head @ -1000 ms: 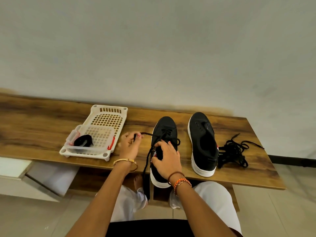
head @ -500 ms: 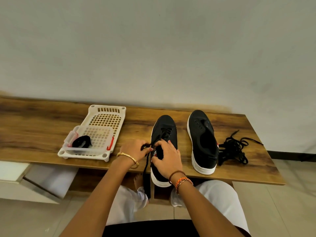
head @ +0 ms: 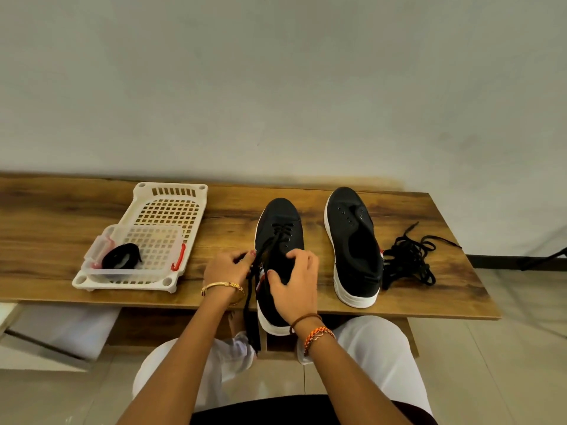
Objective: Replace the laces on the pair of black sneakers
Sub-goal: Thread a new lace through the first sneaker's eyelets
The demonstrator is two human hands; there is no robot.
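Observation:
Two black sneakers with white soles stand on the wooden bench (head: 46, 234). The left sneaker (head: 277, 222) is laced through its front eyelets only. My left hand (head: 225, 268) pinches its black lace (head: 250, 299) beside the shoe, and the lace's loose end hangs over the bench's front edge. My right hand (head: 296, 280) grips the shoe's opening from above. The right sneaker (head: 352, 240) has no lace in it. To its right lies a tangled heap of black laces (head: 409, 259).
A white plastic basket (head: 165, 210) sits on the bench's left part. It holds a clear box (head: 153, 243) with a coiled black lace (head: 119, 256) inside. A pale wall rises behind the bench. My knees in white trousers show under the front edge.
My left hand has drawn back from the far left of the shoe to its near side, still with the lace. The right hand stays on the shoe.

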